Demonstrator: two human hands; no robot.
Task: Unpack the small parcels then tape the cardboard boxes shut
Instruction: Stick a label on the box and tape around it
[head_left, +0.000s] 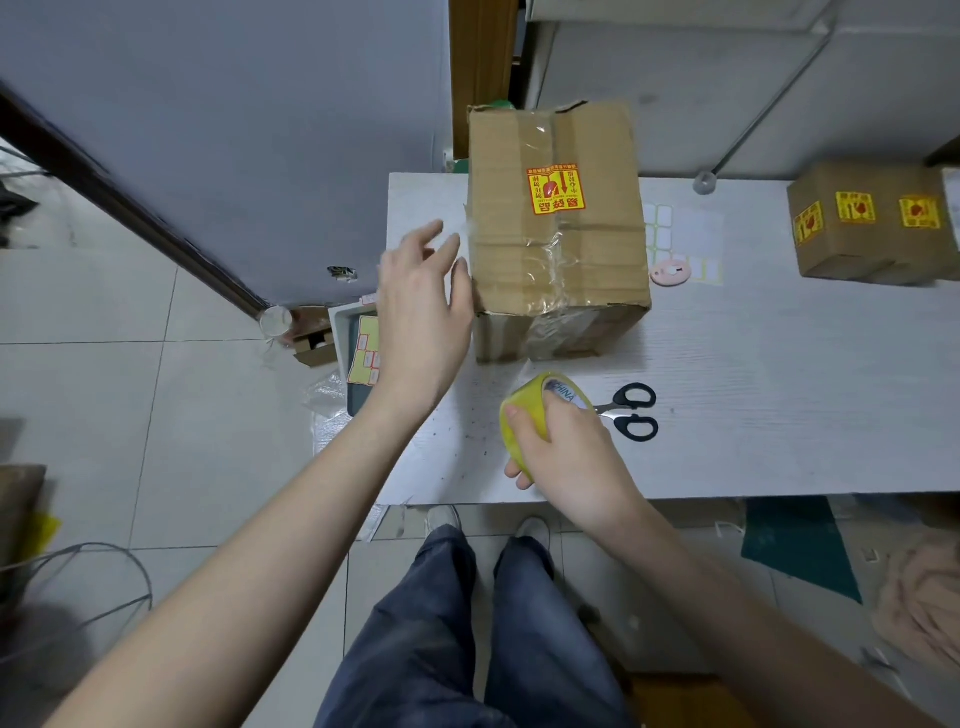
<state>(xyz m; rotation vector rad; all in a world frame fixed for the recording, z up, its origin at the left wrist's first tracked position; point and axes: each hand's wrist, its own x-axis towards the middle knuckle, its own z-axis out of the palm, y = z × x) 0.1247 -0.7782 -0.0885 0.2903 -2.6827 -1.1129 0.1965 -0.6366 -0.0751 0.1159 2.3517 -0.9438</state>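
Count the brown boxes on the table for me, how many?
2. One big box stands on the table by the left hand. A smaller box sits at the far right edge, partly cut off, so more may be hidden there.

Odds and ends on and around my white table (779, 395)

I see black-handled scissors (631, 411) near the front edge, a pink ring (670, 273) lying on white label sheets (685, 234) further back, and a yellow sticker sheet (365, 351) on a grey bin (343, 322) off the left edge.
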